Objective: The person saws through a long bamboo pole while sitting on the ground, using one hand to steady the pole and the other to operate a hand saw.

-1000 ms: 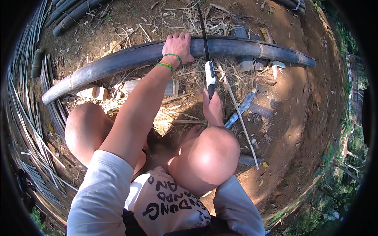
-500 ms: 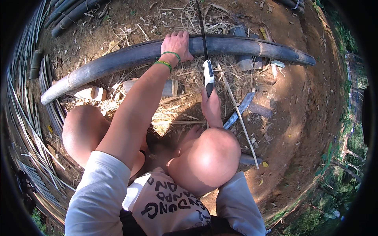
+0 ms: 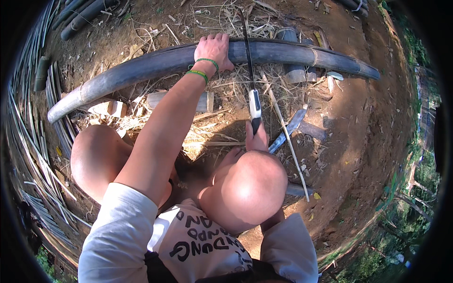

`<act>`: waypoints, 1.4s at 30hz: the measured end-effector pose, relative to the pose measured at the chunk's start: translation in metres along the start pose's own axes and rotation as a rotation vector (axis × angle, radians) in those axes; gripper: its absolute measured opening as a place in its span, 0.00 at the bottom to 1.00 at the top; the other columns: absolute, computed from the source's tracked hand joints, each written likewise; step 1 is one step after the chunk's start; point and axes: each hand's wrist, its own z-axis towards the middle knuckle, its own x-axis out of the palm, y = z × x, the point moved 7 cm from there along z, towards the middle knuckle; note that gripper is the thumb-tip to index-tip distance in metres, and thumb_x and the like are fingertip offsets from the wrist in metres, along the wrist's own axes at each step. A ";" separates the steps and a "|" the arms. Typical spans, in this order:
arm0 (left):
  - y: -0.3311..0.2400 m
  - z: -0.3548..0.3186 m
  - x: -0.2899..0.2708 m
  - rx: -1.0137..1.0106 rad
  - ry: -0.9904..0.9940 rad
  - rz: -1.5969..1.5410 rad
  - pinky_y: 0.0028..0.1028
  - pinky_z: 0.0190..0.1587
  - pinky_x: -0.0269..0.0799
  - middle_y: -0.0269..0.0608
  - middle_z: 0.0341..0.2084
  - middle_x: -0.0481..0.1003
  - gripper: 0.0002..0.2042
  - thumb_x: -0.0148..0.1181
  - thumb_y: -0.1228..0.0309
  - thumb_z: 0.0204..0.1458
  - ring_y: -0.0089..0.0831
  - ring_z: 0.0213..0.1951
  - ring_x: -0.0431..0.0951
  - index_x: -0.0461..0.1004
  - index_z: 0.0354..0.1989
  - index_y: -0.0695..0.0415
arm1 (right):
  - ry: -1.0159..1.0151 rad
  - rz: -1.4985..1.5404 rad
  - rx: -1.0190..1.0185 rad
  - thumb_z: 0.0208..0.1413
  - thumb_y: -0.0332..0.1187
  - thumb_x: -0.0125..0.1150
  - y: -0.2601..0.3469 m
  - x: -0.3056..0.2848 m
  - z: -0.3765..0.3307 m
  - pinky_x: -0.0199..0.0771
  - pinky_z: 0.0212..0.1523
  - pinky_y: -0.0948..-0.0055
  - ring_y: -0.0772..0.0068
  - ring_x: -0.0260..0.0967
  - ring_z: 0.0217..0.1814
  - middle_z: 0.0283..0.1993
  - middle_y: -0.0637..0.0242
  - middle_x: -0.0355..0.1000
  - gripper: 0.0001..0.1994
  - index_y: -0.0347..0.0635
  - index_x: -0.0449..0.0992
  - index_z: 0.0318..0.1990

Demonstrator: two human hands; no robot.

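While the left hand clasps bamboo, the right hand encircles a saw

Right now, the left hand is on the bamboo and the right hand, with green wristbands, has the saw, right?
Wrong wrist: the head view shows the left hand, on the bamboo, wearing the green wristbands; the right hand does hold the saw.

Cannot see most of the right forearm behind the right knee, the butt of the saw within the right hand, or the bamboo pole beneath the left hand. Cannot follow the dark poles past the upper edge. Cannot make out the blurred foliage at the right rim.
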 end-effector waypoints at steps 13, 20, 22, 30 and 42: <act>0.002 0.005 0.003 -0.006 0.077 0.003 0.41 0.66 0.70 0.42 0.58 0.76 0.43 0.79 0.46 0.37 0.42 0.63 0.74 0.68 0.60 0.56 | 0.054 0.053 0.246 0.71 0.49 0.56 -0.016 -0.014 -0.039 0.75 0.45 0.45 0.33 0.79 0.47 0.39 0.38 0.79 0.20 0.38 0.73 0.50; 0.005 0.002 0.003 -0.011 0.043 0.009 0.41 0.67 0.70 0.42 0.58 0.76 0.45 0.80 0.46 0.36 0.42 0.63 0.75 0.68 0.62 0.55 | -0.033 -0.017 -0.065 0.71 0.49 0.56 0.023 0.010 0.027 0.76 0.45 0.45 0.30 0.78 0.46 0.39 0.38 0.79 0.20 0.37 0.73 0.48; -0.003 0.002 -0.001 -0.004 0.053 0.011 0.41 0.68 0.69 0.42 0.59 0.76 0.45 0.80 0.46 0.36 0.41 0.63 0.75 0.68 0.62 0.56 | -0.104 0.002 -0.215 0.71 0.49 0.56 0.052 0.011 0.066 0.76 0.43 0.43 0.27 0.77 0.45 0.37 0.37 0.79 0.21 0.35 0.74 0.47; 0.001 0.005 0.002 -0.002 0.077 0.007 0.41 0.66 0.70 0.42 0.57 0.76 0.45 0.79 0.45 0.38 0.42 0.62 0.75 0.67 0.63 0.55 | 0.008 -0.044 0.132 0.69 0.52 0.58 -0.003 -0.013 -0.032 0.75 0.44 0.48 0.38 0.80 0.43 0.33 0.45 0.78 0.21 0.41 0.75 0.49; 0.006 0.001 -0.003 -0.019 0.077 0.038 0.41 0.66 0.71 0.42 0.58 0.77 0.45 0.80 0.45 0.37 0.42 0.63 0.75 0.68 0.62 0.57 | -0.026 0.025 -0.051 0.69 0.50 0.59 0.023 0.014 0.035 0.74 0.43 0.47 0.36 0.80 0.44 0.38 0.42 0.79 0.20 0.39 0.73 0.50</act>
